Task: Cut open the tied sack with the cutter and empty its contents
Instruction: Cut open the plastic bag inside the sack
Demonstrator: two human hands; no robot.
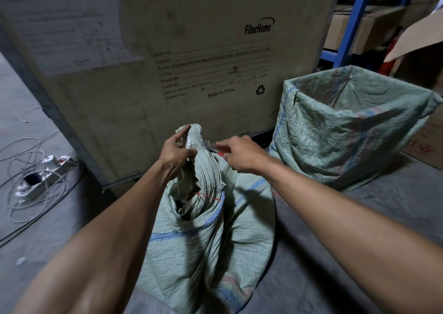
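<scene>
A pale green woven sack (215, 241) with blue stripes stands on the floor in front of me. Its neck (195, 138) is twisted and bound with tape, and a thin red string shows lower down near a torn fold. My left hand (173, 155) grips the neck just below the tip. My right hand (239, 155) holds a red cutter (217, 148), whose blade end touches the right side of the neck. Most of the cutter is hidden in my fist.
A second green woven sack (347, 126) stands open at the right. A large FiberHome cardboard crate (191, 49) rises directly behind. White cables and a power strip (45, 177) lie on the floor at left. Blue shelving (352, 21) and cartons are at the far right.
</scene>
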